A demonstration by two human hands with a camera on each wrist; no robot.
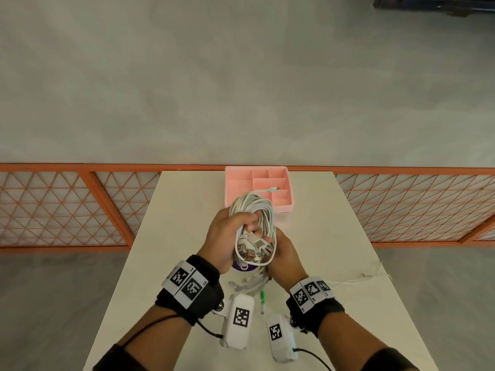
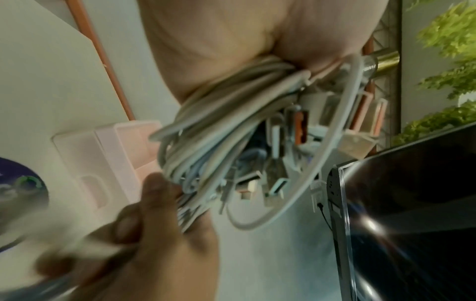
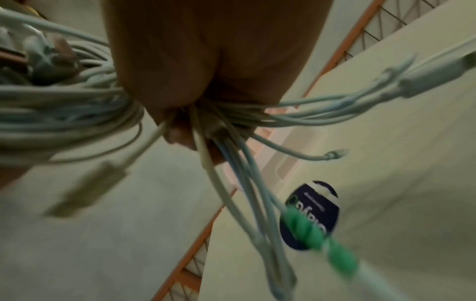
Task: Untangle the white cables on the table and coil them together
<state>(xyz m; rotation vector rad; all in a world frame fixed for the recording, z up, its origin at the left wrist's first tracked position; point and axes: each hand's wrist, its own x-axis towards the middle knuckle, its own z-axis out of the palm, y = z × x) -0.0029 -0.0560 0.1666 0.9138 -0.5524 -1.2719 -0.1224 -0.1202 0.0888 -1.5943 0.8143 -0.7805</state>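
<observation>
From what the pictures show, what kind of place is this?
Probably an indoor recording or work space, not a home: a plain white table stands on a bare grey floor, with an orange mesh barrier behind it. Both hands wear tagged wrist cameras.

Bare table (image 1: pixel 334 236) lies open on both sides of the raised hands. Ahead, the pink divided tray (image 1: pixel 284 207) blocks the far edge at centre; below, loose cable ends (image 1: pixel 249 283) and a purple sticker (image 1: pixel 245 267) — an orange mesh railing (image 1: pixel 67 207) flanks the table.
</observation>
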